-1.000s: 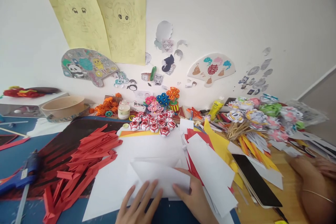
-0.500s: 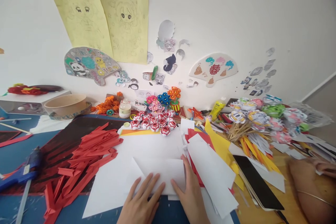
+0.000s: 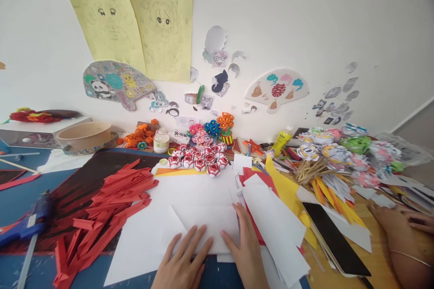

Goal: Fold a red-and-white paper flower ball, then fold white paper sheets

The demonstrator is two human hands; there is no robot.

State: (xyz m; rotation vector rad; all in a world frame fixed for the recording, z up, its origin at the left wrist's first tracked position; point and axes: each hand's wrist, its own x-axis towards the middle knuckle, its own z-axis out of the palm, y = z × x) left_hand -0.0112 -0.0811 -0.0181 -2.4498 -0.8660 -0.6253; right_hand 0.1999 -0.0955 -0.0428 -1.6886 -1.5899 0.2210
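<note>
With fingers spread, the left hand point(image 3: 185, 255), and with thumb parted from forefinger, the right hand point(image 3: 247, 248), steady a folded white sheet point(image 3: 213, 223) atop larger white paper point(image 3: 135, 246), apparently creasing it, so the next move seems to call for even pressure along the fold.

Two fans point(image 3: 117, 82), two yellow drawings point(image 3: 166, 45), one glue gun point(image 3: 35, 219), one phone point(image 3: 335, 239), perhaps a dozen red-and-white flowers point(image 3: 200, 162)

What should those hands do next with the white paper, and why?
Perhaps the left hand should gently smooth the white paper while the right hand steadies its right edge. Both hands lie spread on it, and a slanting edge near the left hand suggests overlapping layers that could be pressed flat.
</note>
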